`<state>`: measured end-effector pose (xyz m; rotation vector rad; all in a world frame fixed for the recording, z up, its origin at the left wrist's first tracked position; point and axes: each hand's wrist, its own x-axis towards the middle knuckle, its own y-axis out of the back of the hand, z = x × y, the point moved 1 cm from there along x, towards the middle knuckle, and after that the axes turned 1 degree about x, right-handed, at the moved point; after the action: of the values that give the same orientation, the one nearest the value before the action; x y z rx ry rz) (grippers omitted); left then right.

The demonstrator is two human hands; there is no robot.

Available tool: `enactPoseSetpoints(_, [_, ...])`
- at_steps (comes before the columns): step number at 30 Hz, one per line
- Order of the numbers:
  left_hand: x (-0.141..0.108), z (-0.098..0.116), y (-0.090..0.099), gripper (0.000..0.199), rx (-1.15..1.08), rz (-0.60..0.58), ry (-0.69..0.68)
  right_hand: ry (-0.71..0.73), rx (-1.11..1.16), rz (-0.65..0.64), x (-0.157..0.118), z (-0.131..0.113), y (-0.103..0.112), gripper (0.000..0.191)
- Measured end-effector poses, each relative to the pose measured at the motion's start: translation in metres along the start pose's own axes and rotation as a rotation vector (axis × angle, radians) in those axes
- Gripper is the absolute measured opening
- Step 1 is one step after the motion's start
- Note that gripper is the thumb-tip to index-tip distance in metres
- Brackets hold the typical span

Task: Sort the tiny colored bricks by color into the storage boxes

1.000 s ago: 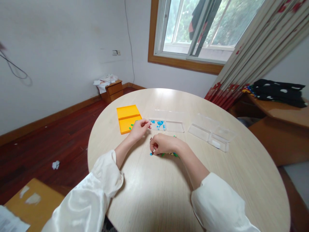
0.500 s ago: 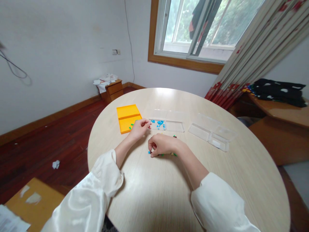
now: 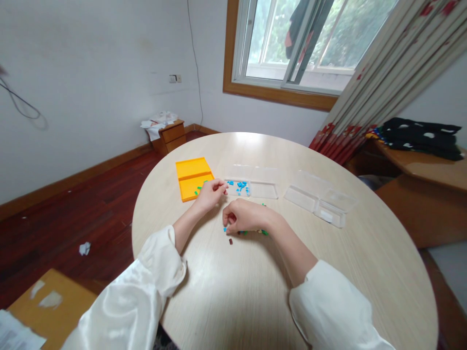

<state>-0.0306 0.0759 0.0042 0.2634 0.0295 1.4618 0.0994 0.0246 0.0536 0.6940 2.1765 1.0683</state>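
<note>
My right hand [image 3: 242,216] is low over the table [image 3: 219,296], thumb and forefinger closed at a small blue piece [image 3: 225,229]. Just in front of these fingers lies a small brown piece [image 3: 230,241], apart from the hand. Several green and other coloured pieces [image 3: 263,232] show partly from under the right palm and wrist. My left hand [image 3: 212,194] hovers by the yellow case [image 3: 194,166], its fingers pinched together; what they hold, if anything, is too small to make out. Green pieces [image 3: 197,192] lie in that case, partly behind the left hand.
A clear plastic box [image 3: 264,190] with an open lid has several blue pieces [image 3: 242,185] in its left compartment. Farther right stands a second clear box [image 3: 301,200], also with its lid open. The table's round edge curves around; a window [image 3: 292,48] is beyond.
The brown piece, earlier at my right fingertips, now lies on the table slightly nearer to me. My right fingers have shifted slightly up and left at the blue piece. My left hand has hardly moved.
</note>
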Motion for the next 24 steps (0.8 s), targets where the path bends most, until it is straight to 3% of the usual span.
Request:
enactPoseSetpoints(6, [0.000, 0.001, 0.000, 0.010, 0.007, 0.011, -0.008, -0.027, -0.080, 0.001, 0.005, -0.004, -0.007, 0.017])
enactPoseSetpoints(13, [0.000, -0.002, 0.002, 0.012, 0.005, -0.023, -0.039, -0.088, -0.020, 0.167, -0.012, 0.021, 0.019, 0.014])
enactPoseSetpoints(17, [-0.004, -0.003, -0.001, 0.006, 0.046, -0.140, -0.065, -0.163, -0.093, 0.193, -0.021, 0.033, 0.029, 0.013])
enactPoseSetpoints(24, [-0.017, 0.002, -0.006, 0.006, 0.316, -0.378, -0.171, -0.193, -0.076, 0.125, -0.015, 0.043, 0.021, 0.012])
